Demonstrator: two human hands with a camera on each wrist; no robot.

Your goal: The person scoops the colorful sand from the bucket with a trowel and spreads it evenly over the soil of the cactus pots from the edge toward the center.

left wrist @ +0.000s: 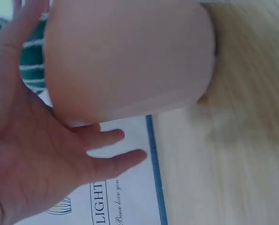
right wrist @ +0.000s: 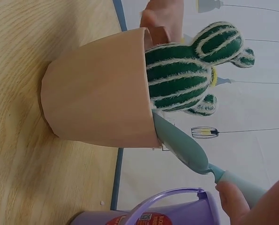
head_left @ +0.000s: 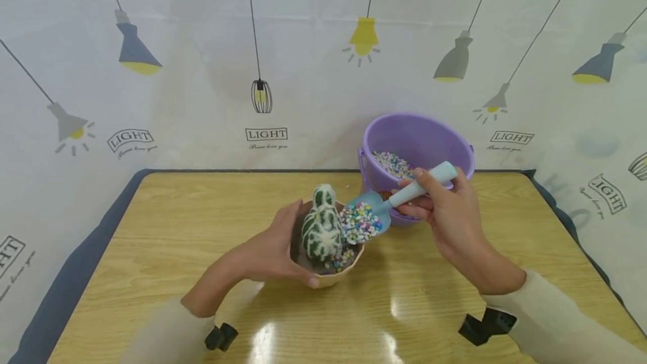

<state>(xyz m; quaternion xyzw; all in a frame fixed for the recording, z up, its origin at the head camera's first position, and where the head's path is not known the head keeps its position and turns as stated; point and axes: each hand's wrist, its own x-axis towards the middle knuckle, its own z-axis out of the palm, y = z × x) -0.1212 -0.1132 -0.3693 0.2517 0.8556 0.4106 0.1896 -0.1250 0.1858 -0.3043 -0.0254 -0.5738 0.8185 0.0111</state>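
Observation:
My left hand (head_left: 268,250) holds the rim of a peach-coloured flowerpot (right wrist: 94,93), its thumb in front and its fingers round the far side. In the pot stands a fuzzy green cactus (head_left: 322,232) with white stripes, and a few coloured pebbles (head_left: 342,260) lie on the grey surface beside it. My right hand (head_left: 452,212) grips the pale blue handle of a small trowel (head_left: 417,187). Its blade, heaped with multicoloured pebbles (head_left: 360,221), slants down over the pot's right side. In the right wrist view the blade tip is right at the rim, close to the cactus.
Behind my right hand stands a purple bucket (head_left: 419,125) with more pebbles inside and a red label on its side. The wooden table (head_left: 167,206) ends at a white wall covering (head_left: 202,72) printed with lamps.

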